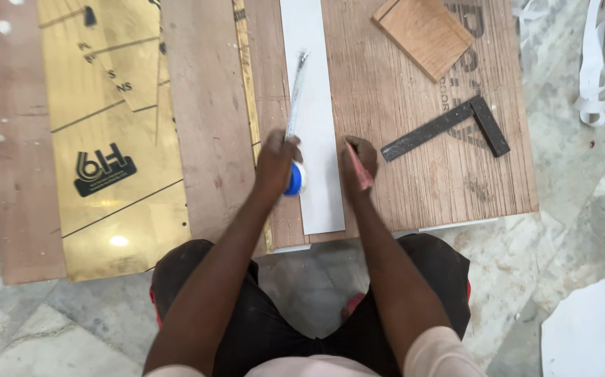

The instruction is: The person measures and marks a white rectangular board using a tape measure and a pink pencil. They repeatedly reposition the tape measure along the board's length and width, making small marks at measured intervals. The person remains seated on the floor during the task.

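On the plywood worktop [414, 174] lie 1 long white strip [316, 139], 1 dark try square [449, 126], 1 small wooden block [422, 33] and 1 gold sheet [107, 139] with black markings. The left hand [276, 162] is closed around 1 blue-and-white tape measure [295, 179] at the strip's left edge, its metal blade [295, 94] running up along the strip. The right hand [358, 164] is clamped on 1 reddish pencil [358, 167] just beside the strip's right edge. The 2 hands sit apart, with the strip between them.
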